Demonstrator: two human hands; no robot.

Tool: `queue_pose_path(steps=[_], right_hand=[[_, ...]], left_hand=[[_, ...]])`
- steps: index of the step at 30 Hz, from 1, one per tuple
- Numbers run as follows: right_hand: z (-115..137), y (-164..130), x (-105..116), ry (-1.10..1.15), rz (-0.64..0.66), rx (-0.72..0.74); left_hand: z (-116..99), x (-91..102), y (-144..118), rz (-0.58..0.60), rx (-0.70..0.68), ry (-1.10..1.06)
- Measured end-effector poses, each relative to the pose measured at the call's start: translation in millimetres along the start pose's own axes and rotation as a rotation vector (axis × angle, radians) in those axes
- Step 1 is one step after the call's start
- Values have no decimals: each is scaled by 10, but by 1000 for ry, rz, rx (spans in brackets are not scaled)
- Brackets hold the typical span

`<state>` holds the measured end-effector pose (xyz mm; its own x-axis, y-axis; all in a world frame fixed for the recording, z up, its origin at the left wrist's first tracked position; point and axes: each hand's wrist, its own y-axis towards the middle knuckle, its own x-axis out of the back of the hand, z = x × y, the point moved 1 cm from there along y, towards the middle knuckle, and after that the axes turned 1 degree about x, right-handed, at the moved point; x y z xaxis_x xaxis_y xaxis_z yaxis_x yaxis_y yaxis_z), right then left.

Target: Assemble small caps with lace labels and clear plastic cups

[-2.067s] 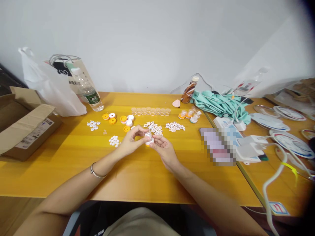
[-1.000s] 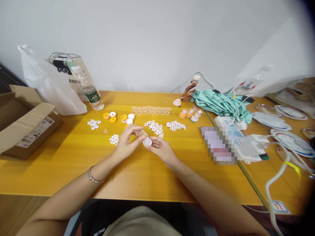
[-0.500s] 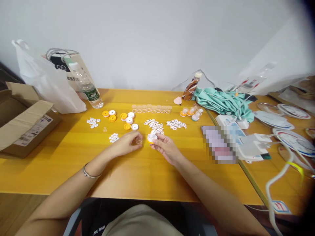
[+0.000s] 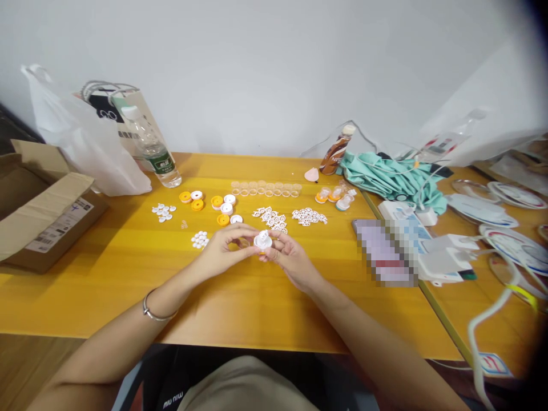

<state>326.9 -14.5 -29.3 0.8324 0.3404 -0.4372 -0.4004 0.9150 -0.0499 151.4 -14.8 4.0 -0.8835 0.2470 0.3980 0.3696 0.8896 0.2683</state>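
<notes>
Near the middle of the table, my right hand [image 4: 291, 258] grips a small round white-and-orange cap [image 4: 262, 242] with a narrow white top. My left hand [image 4: 229, 246] closes on the cap's other side, thumb and fingers at its rim. The clear little cup seen earlier in my left hand cannot be made out separately now. Just beyond the hands lie white lattice-like pieces [image 4: 274, 219], with a second group of white lattice pieces [image 4: 309, 216] to the right. Loose orange caps [image 4: 223, 220] and white caps [image 4: 229, 200] stand to the left.
Clear cups [image 4: 265, 189] stand in rows behind. White discs [image 4: 200, 239] and white buttons [image 4: 163, 212] lie left. Orange-based assembled pieces [image 4: 335, 195] stand right, before a brown bottle [image 4: 337, 150]. A cardboard box [image 4: 55, 222], water bottle [image 4: 160, 162] and phone [image 4: 385, 251] flank the area.
My left hand has moved right with the clear cup to the cap, and both hands now meet around it. The cap has shifted slightly in my right hand's grip.
</notes>
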Motion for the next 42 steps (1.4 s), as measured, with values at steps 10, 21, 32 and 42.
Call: queue_pose_path(steps=[10, 21, 32, 42], right_hand=[[-13, -26, -36, 124, -52, -64], [-1, -49, -77, 173, -9, -96], [-90, -83, -84, 248, -70, -86], [-128, -99, -112, 389, 7, -175]], left_hand=[[96, -16, 11, -1, 67, -125], [30, 64, 32, 129, 19, -114], [-31, 52, 11, 81, -206, 129], [-46, 133, 30, 200, -253, 196]])
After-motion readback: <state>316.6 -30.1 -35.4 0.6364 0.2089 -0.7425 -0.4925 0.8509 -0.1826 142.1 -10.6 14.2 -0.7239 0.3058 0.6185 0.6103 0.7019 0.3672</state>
